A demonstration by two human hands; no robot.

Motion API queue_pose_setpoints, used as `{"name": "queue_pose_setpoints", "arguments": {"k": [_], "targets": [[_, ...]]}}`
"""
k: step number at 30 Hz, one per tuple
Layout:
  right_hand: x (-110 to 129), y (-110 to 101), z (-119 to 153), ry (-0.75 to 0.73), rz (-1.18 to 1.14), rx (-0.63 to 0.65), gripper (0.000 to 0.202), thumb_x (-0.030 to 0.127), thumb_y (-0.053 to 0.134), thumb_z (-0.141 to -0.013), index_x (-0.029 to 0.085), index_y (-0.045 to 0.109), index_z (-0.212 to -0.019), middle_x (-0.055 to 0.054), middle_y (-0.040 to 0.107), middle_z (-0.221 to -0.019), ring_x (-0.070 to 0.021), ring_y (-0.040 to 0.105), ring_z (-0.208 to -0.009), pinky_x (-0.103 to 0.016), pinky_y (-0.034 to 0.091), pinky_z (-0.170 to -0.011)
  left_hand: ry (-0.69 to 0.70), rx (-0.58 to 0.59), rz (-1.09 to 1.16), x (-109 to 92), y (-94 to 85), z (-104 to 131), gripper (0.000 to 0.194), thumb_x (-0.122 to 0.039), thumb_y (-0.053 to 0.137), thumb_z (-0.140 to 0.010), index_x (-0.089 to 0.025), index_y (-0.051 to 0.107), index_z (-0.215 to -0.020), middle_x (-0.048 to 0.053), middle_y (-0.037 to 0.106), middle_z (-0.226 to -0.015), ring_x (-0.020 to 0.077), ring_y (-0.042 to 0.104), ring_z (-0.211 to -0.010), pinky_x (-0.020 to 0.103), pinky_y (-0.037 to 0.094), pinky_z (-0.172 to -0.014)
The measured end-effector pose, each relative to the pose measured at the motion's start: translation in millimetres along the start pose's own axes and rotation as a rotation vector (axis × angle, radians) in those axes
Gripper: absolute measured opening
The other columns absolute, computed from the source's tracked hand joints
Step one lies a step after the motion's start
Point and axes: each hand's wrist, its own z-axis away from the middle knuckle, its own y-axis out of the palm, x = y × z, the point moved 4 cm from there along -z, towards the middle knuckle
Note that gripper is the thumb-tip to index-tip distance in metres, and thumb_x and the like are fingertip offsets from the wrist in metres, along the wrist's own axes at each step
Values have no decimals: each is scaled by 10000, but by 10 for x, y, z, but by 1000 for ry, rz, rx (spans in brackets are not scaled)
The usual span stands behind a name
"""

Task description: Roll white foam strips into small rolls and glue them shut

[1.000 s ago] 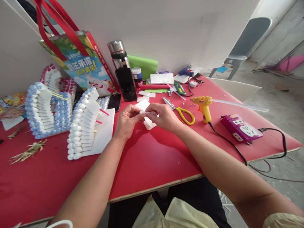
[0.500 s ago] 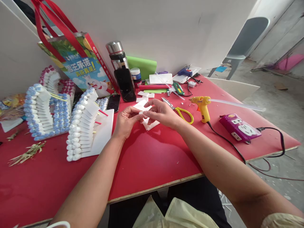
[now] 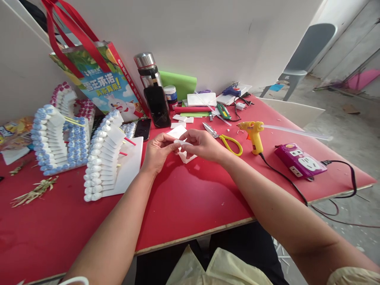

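Right between left hand (image 3: 157,153) and right hand (image 3: 205,145), that white strip (image 3: 183,142) runs roughly sideways, pinched at both ends, so neither hand's really nearer.

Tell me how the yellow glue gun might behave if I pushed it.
The glue gun would probably feel light, since it looks like plastic. The long glue stick jutting from its back would likely swing round with it. The cord trailing from it to the edge of the table may tug against the push.
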Motion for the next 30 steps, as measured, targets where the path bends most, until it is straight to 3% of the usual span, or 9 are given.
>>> {"name": "queue_pose_setpoints", "arguments": {"k": [8, 12, 15, 18, 23, 27, 30], "targets": [[19, -26, -5, -55, 419, -141, 221, 320, 671, -831, 199, 651, -1015, -9, 673, -748, -144, 616, -646, -220, 405, -537, -18, 19, 2, 35, 4, 4, 268, -281, 885, -646, -172, 688, -791, 8, 701, -732, 132, 626, -579, 276, 526, -606], [26, -23, -1, -51, 246, -67, 263, 412, 607, -901, 179, 692, -990, -29, 690, -787, -139, 654, -621, -231, 466, -574, 0, 22, -2, 10, -8, 2, 245, -275, 878, -659, -174, 692, -784, 5, 693, -717, 125, 611, -568, 267, 510, -592], [20, -54, 4, -25, 126, -59, 342, 450, 624, -898, 163, 676, -1077, -55, 714, -834, -150, 684, -621, -243, 499, -593, 10, 22, -7, -7, -18, 2, 226, -264, 871, -670, -174, 699, -786, 2, 688, -713, 117, 601, -563, 263, 505, -592], [42, -84, 12, -53, 248, -110, 346, 456, 650, -881, 180, 662, -1089, -47, 714, -817, -157, 675, -652, -238, 464, -587, 7, 28, -1, 2, -19, 8, 216, -257, 866, -676, -178, 700, -790, -2, 684, -713, 115, 599, -558, 264, 505, -594], [80, -65, 18, -97, 487, -194, 170, 355, 621, -888, 190, 659, -871, -20, 681, -720, -142, 604, -632, -231, 367, -576, -17, 34, -15, 39, 3, 18, 242, -278, 876, -657, -177, 704, -793, 15, 703, -734, 128, 604, -567, 276, 503, -588], [100, -42, 33, -145, 526, -282, 122, 289, 608, -862, 183, 637, -808, -10, 663, -687, -129, 551, -605, -234, 332, -577, -21, 9, 29, 44, 33, 21, 239, -266, 873, -657, -179, 693, -788, 9, 694, -717, 132, 612, -581, 281, 508, -610], [120, -17, 48, -210, 498, -255, 115, 257, 587, -864, 184, 642, -795, -1, 661, -702, -119, 532, -607, -234, 332, -584, -28, -16, 72, 34, 46, 26, 255, -258, 881, -640, -182, 679, -776, -1, 683, -707, 131, 616, -583, 282, 515, -614]]}}
